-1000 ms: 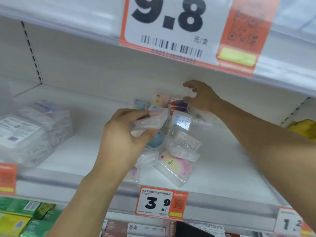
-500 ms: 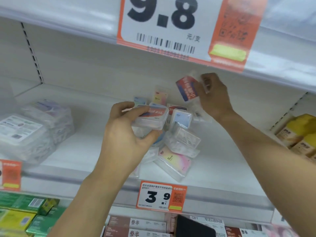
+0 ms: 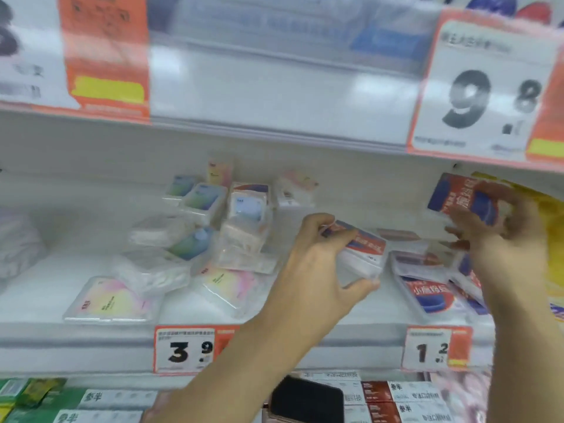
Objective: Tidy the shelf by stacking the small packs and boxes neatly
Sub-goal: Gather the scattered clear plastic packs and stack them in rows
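Now each hand carries one red-and-blue pack: the left hand [image 3: 317, 264] clasps its pack [image 3: 361, 250], the right hand [image 3: 500, 236] another [image 3: 457, 196], above the red-and-blue pile [image 3: 427, 288] on the shelf [image 3: 305, 334]; next, likely setting both squarely there.

Below the fingers, two orange-and-white price tags are clipped to the shelf edge, one reading 3.9 [image 3: 184, 350], one reading 1.2 [image 3: 435, 349]. Above the fingers, a large 9.8 price sign [image 3: 485, 90] is hung. Toothpaste cartons [image 3: 406, 398] are seen lowest.
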